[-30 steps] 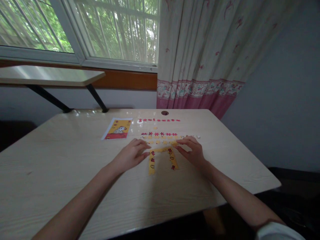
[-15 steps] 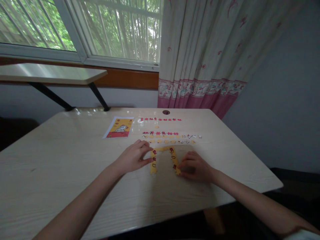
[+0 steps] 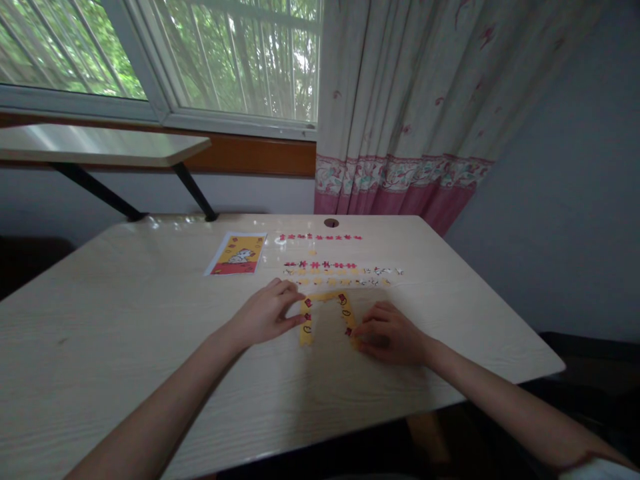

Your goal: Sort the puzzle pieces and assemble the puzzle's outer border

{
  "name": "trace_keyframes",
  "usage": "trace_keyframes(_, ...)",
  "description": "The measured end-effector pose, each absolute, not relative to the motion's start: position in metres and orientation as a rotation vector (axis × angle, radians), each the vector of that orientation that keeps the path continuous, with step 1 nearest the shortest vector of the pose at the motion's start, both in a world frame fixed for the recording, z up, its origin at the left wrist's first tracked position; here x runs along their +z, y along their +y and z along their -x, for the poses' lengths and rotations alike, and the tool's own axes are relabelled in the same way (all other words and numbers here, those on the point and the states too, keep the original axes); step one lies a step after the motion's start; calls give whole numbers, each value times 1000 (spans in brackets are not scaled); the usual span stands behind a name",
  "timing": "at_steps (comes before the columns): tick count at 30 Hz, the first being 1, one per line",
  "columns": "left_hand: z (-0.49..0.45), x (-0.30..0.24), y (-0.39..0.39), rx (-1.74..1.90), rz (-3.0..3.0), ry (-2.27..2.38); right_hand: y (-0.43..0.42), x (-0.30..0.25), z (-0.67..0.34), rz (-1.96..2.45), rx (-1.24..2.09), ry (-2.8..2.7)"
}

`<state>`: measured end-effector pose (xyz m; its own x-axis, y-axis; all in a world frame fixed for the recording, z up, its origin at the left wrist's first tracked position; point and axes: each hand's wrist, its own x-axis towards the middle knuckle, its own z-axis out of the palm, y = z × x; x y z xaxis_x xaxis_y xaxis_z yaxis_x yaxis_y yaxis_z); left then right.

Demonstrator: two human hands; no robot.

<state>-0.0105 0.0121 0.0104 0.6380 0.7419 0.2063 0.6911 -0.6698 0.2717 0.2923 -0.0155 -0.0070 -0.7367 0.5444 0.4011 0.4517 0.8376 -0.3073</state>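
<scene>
Apart, a bare left hand [image 3: 270, 313] and bare right hand [image 3: 393, 333] flank a three-sided frame of flat yellow jigsaw pieces [image 3: 327, 296].
Left thumb and fingertips stand parted at its left strip; curled right fingers meet its lower right end, grip unclear. Its open side faces the pale wood-grain table's [image 3: 250, 413] near edge.

Bright green leaves [image 3: 295, 60] fill the window [image 3: 243, 120], brown sill [image 3: 260, 157] running beneath! Beside it hangs the curtain [image 3: 400, 100], floral above, pink at the hem. Over left, light gleams on a shelf [image 3: 100, 143] with black legs [image 3: 193, 191]; a hole [image 3: 331, 223] sits near the far edge of the table [image 3: 125, 300], grey wall [image 3: 565, 200] at right.
</scene>
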Motion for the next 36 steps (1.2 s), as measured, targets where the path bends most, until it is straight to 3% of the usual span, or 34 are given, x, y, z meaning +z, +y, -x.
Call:
trace_keyframes(8,11,11,12,456,-2690,1185,-16,-8,-292,764,279,-2525)
trace_keyframes(19,-29,11,-12,474,-2698,908,-13,0,-287,874,606,-2530)
trace_keyframes(36,-44,10,-19,361,-2761,840,-16,-2,-286,887,433,-2535)
